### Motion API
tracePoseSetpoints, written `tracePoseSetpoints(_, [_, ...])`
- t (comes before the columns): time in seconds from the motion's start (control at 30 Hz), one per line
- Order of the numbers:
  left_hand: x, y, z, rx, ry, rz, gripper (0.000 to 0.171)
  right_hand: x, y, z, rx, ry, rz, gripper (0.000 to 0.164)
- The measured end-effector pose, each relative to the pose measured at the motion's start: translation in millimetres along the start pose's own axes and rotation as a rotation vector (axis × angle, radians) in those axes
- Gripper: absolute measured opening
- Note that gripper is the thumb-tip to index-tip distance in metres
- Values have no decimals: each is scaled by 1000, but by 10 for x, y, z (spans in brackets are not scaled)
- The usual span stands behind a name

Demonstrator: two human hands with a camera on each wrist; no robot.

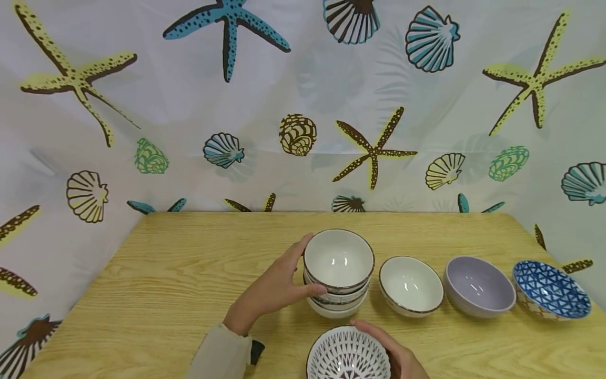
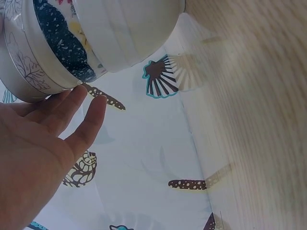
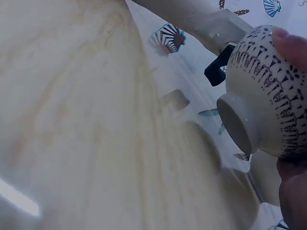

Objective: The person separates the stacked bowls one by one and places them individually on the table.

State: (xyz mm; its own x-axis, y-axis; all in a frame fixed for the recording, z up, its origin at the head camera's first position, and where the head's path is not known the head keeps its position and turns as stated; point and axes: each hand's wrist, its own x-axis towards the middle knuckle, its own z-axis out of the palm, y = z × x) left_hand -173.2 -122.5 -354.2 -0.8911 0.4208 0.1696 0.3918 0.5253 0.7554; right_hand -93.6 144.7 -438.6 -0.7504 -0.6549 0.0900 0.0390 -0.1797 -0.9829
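A stack of bowls (image 1: 337, 302) stands mid-table, topped by a white bowl (image 1: 338, 259) with a thin brown rim. My left hand (image 1: 276, 284) grips the stack from the left, thumb across the front below the top rim and fingers along its far side. In the left wrist view, the stacked bowls (image 2: 62, 43) show leaf-line and dark blue floral bands above a plain white one. Closer to me, my right hand (image 1: 402, 358) holds a white bowl with a dark geometric pattern (image 1: 347, 353) by its right side. Its plain white foot (image 3: 235, 124) shows above the table in the right wrist view.
Right of the stack, a white brown-rimmed bowl (image 1: 411, 287), a lilac bowl (image 1: 480, 287) and a blue-and-white patterned bowl (image 1: 551, 289) stand in a row. Behind the wooden table (image 1: 180, 263) hangs a cloth (image 1: 265, 95) printed with shells and starfish.
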Motion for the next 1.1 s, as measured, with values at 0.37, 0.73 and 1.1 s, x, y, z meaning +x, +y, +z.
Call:
tracePoseSetpoints(0.37, [5,-15,1,6,1,-2,102,27,12,12,-66,0,79,85])
tracePoseSetpoints(0.73, [1,6,-2,-6,-3,1,102,71,164,-21,-4,-80,78,94])
tracePoseSetpoints(1.1, [1,10,-1,-4,-4,10,102,100,156,-16,-105,-86,85,97])
